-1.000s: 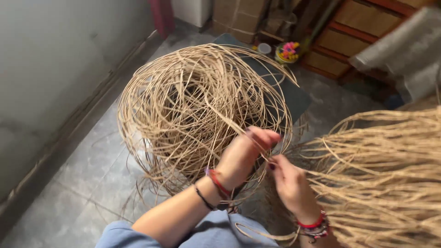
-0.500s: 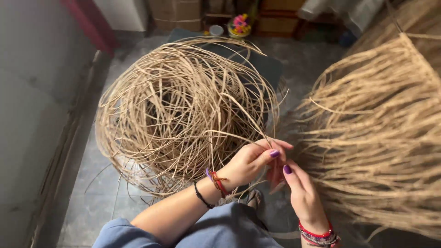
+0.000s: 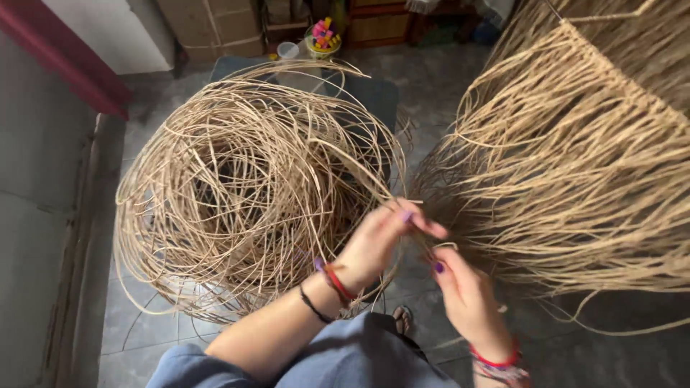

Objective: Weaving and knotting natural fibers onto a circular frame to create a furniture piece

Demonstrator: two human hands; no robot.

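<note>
A big loose coil of tan rattan strands (image 3: 244, 187) sits on the tiled floor at the left. My left hand (image 3: 381, 241) pinches a thin strand that runs up out of that coil. Just below and to the right, my right hand (image 3: 467, 298) grips the same strand close to its end. Both wrists wear bead and cord bracelets. At the right hangs a woven piece with a long fringe of rattan strands (image 3: 575, 165), its loose ends pointing toward my hands.
A grey wall and a dark red pipe (image 3: 65, 65) run along the left. Cardboard boxes (image 3: 208, 29), a small white cup (image 3: 287, 50) and a bowl of coloured bits (image 3: 323, 36) stand at the far end. My blue-clad knee (image 3: 345, 359) is at the bottom.
The view has swung right, bringing more of the fringed piece into sight. My hands have shifted right, toward the fringe, still holding the strand.
</note>
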